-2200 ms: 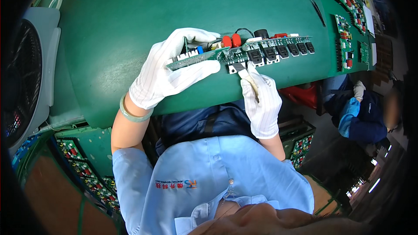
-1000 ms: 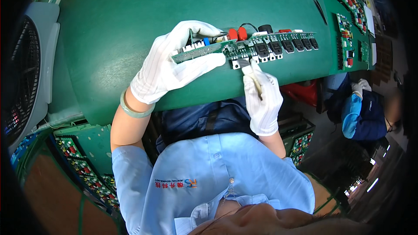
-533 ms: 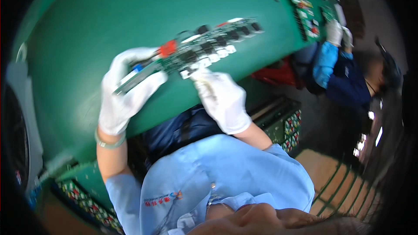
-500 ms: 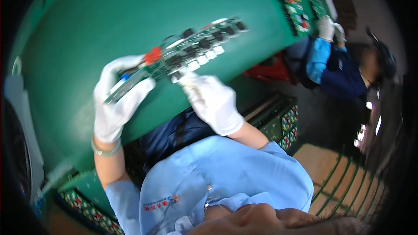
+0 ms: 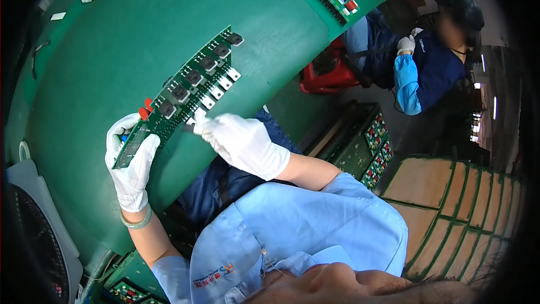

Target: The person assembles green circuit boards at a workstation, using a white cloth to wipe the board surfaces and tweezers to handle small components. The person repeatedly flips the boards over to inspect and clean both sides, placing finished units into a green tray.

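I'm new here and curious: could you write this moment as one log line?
left hand: holds board end | right hand: pinches small tool at board edge | under: green table | co-worker seated far right

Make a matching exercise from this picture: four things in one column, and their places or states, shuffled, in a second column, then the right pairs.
Things
1. long green circuit board
2. left hand
3. right hand
4. bracelet

Places or states
A. white-gloved, at the board's lower edge near its middle
B. around the left wrist, below the glove
C. held up over the green table, slanting up to the right
D. white-gloved, gripping the board's lower left end

Pairs: 1-C, 2-D, 3-A, 4-B
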The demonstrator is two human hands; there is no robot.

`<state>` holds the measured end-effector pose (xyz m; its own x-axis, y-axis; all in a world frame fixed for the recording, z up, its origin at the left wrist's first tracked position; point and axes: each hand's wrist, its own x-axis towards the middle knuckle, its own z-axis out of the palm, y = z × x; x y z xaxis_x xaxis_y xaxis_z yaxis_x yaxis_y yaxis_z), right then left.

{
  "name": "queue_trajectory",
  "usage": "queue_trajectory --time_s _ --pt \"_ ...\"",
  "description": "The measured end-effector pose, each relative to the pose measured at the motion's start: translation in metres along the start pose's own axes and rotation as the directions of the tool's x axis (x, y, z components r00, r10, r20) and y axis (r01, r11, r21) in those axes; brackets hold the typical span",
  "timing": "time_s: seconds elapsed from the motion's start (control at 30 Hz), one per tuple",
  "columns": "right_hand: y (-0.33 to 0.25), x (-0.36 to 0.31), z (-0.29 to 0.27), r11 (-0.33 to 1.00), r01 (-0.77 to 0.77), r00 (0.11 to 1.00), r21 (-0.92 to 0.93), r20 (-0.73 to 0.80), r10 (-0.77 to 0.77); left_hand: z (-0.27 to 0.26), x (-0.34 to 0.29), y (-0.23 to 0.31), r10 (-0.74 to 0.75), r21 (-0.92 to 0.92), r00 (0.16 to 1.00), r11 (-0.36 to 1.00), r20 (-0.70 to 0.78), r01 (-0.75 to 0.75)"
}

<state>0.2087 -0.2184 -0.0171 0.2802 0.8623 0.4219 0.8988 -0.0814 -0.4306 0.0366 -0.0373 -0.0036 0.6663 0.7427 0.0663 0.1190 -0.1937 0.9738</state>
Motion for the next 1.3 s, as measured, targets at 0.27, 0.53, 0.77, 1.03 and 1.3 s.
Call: queue_trajectory --time_s 0.27,0.53,0.77,1.03,1.3 --pt "0.011 -0.001 -0.018 0.979 0.041 0.999 0.201 -0.014 -0.039 0.008 -0.004 -0.005 -0.398 -0.205 0.907 0.907 -0.141 0.366" --pt "0.009 -0.031 -0.021 0.822 -0.284 0.953 0.494 0.047 0.301 0.065 -0.049 -0.002 -0.375 -0.603 0.867 0.789 -0.327 0.114" --pt "0.011 -0.021 -0.016 0.892 -0.188 0.942 0.412 -0.182 0.283 0.075 -0.051 0.009 -0.455 -0.706 0.803 0.706 -0.386 0.060" --pt "0.016 -0.025 -0.013 0.884 -0.174 0.937 0.434 -0.202 0.284 0.081 -0.050 0.010 -0.428 -0.692 0.810 0.721 -0.402 0.037" --pt "0.017 -0.024 -0.016 0.901 -0.166 0.948 0.401 -0.188 0.258 0.081 -0.050 0.011 -0.460 -0.674 0.787 0.735 -0.412 0.077"
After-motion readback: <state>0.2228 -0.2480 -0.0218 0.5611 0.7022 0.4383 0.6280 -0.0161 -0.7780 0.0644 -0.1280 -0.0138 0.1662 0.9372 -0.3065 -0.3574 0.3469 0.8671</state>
